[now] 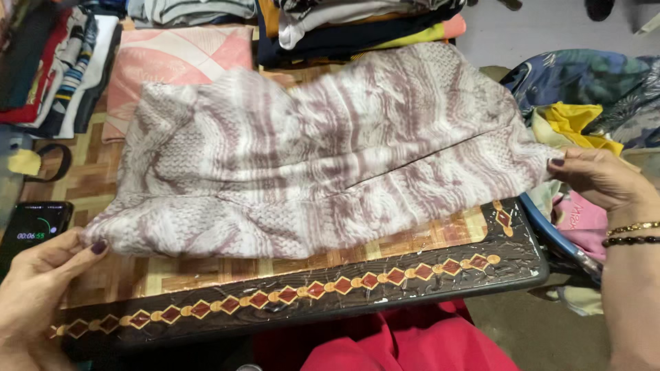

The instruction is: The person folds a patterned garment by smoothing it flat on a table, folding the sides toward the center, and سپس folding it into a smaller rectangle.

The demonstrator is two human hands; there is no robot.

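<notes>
A red garment lies nearest, below the table edge with its diamond border. The left hand pinches the sweater at its lower left corner; the right hand pinches its right end. The sweater lies spread across the table. A phone sits left, folded clothes behind.

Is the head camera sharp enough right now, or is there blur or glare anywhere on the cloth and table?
Head view: the knitted cloth looks soft, smeared most along its top edge; both hands, left hand and right hand, and the table border are sharper; light is even, shadows faint; slight sheen on the table's glossy border, no strong glare; the phone screen glows but stays legible.
</notes>
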